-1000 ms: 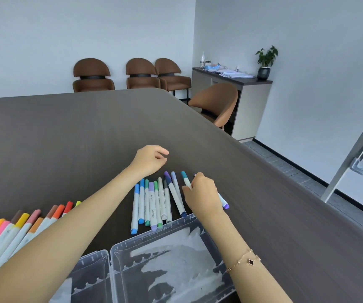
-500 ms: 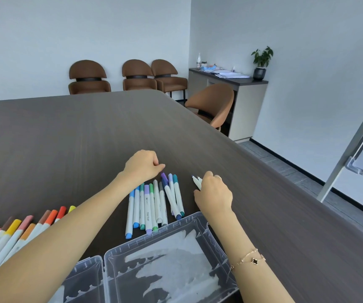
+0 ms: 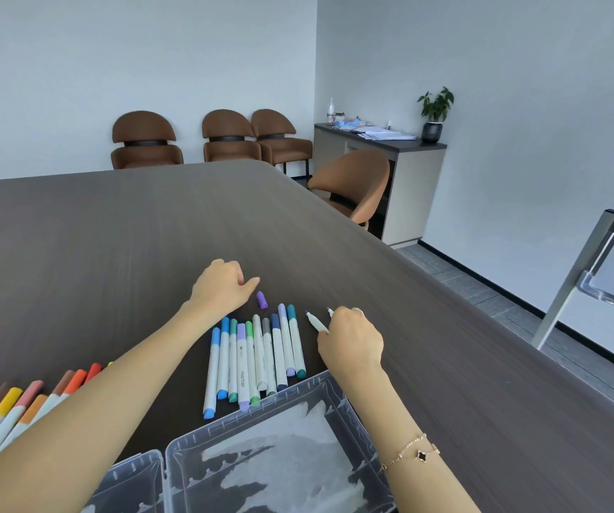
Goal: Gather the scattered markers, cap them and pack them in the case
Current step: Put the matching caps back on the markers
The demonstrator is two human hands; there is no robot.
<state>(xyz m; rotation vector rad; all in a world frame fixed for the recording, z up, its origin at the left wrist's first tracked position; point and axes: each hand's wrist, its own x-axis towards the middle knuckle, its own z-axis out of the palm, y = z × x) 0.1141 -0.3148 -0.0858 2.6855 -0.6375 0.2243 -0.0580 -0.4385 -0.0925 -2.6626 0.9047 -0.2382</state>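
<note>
Several blue, green, grey and purple capped markers lie side by side on the dark table, just beyond the open clear plastic case. A loose purple cap lies on the table beyond them. My left hand hovers beside that cap with fingers curled and thumb out, holding nothing that shows. My right hand grips two uncapped white markers whose bare tips stick out to the upper left. A second row of pink, yellow, orange and red markers lies at the left edge, partly behind my left arm.
The dark wooden table stretches far ahead; its right edge runs diagonally. A brown chair stands at that edge. Further chairs line the back wall beside a sideboard with papers and a plant. A whiteboard stand is at the right.
A purple cap now lies on the table by my left hand, where none showed before. My right hand has shifted right with the markers, their bare tips now sticking out.
</note>
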